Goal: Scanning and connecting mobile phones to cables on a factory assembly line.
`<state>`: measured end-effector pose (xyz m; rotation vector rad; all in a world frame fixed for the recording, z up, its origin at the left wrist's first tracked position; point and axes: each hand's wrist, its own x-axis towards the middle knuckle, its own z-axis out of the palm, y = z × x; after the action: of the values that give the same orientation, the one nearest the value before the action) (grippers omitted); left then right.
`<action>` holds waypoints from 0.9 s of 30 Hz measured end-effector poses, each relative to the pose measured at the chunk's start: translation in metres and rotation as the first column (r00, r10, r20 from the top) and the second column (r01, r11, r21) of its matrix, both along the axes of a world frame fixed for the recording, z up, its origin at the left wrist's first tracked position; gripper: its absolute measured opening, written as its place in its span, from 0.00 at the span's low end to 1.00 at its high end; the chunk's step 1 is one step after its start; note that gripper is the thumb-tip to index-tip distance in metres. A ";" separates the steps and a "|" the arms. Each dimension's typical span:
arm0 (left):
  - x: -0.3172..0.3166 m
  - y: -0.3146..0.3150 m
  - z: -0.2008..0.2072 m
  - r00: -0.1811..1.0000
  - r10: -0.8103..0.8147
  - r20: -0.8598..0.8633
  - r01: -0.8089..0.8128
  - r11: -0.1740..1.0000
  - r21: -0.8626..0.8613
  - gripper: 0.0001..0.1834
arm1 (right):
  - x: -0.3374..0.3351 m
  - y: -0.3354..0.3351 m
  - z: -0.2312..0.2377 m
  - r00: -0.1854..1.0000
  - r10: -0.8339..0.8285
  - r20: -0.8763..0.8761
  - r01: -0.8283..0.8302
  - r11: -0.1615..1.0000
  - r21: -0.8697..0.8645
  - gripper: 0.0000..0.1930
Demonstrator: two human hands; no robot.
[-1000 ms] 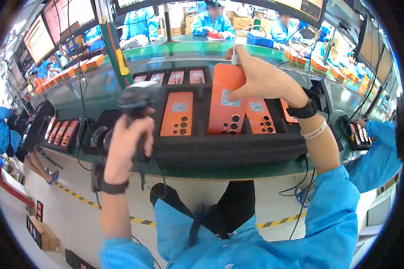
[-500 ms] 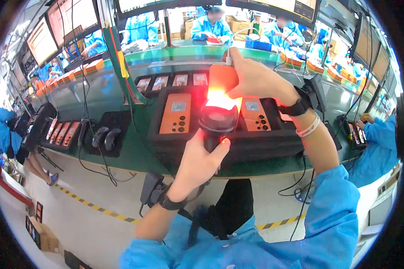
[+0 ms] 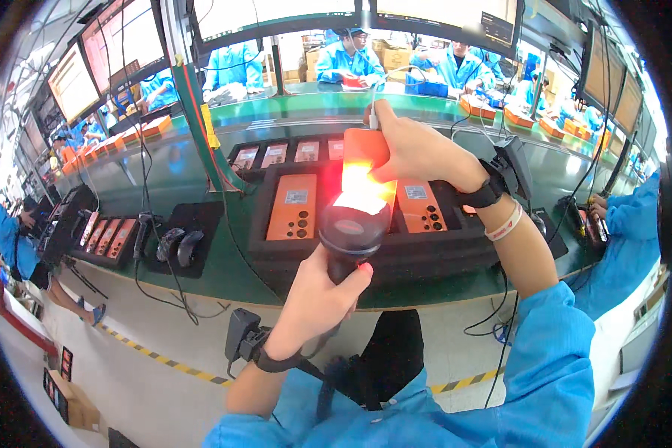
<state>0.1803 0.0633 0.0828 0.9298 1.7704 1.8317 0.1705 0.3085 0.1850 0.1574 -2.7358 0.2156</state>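
My left hand (image 3: 313, 295) is wrapped round the grip of a dark handheld barcode scanner (image 3: 353, 237). The scanner's bright red-white light falls on an orange smartphone (image 3: 364, 143) just beyond its head. My right hand (image 3: 429, 149) grips that phone at its upper end and right side, above a black foam tray (image 3: 306, 261). A white cable plug (image 3: 374, 119) sits at the phone's top, by my fingers. In the tray lie another orange phone (image 3: 286, 213) on the left and one more (image 3: 418, 213) on the right, camera side up. Glare hides the lit phone's lower part.
Smaller trays of phones (image 3: 306, 152) stand behind the large tray. A black mat (image 3: 179, 261) with dark curved devices lies left, beside a phone tray (image 3: 110, 237). Cables hang near a green post (image 3: 201, 123). Monitors (image 3: 440, 22) hang overhead; co-workers (image 3: 349, 63) sit across the bench.
The view has shifted slightly, so bench and hands appear lower. Both hands keep their grip on scanner and phone, and the light still falls on the phone.
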 end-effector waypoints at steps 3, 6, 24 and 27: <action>0.000 -0.002 -0.002 0.999 -0.009 0.044 0.009 1.000 0.009 0.07 | -0.001 0.001 -0.001 1.000 0.006 0.000 -0.006 1.000 -0.004 0.37; 0.002 -0.002 -0.005 0.999 -0.007 0.053 0.006 1.000 0.021 0.07 | 0.000 0.002 -0.001 1.000 0.012 -0.007 -0.012 1.000 -0.009 0.36; 0.005 0.000 -0.017 1.000 -0.012 -0.005 0.013 0.997 0.083 0.06 | 0.002 -0.002 0.002 0.999 -0.011 0.042 0.013 0.999 -0.051 0.36; 0.007 -0.001 -0.014 0.999 -0.024 0.029 0.022 0.997 0.073 0.07 | 0.006 -0.006 0.004 0.998 -0.041 0.054 0.044 0.998 -0.055 0.40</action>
<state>0.1872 0.0624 0.0686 0.9414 1.6786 1.8967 0.1763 0.3025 0.1886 0.0797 -2.7790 0.2878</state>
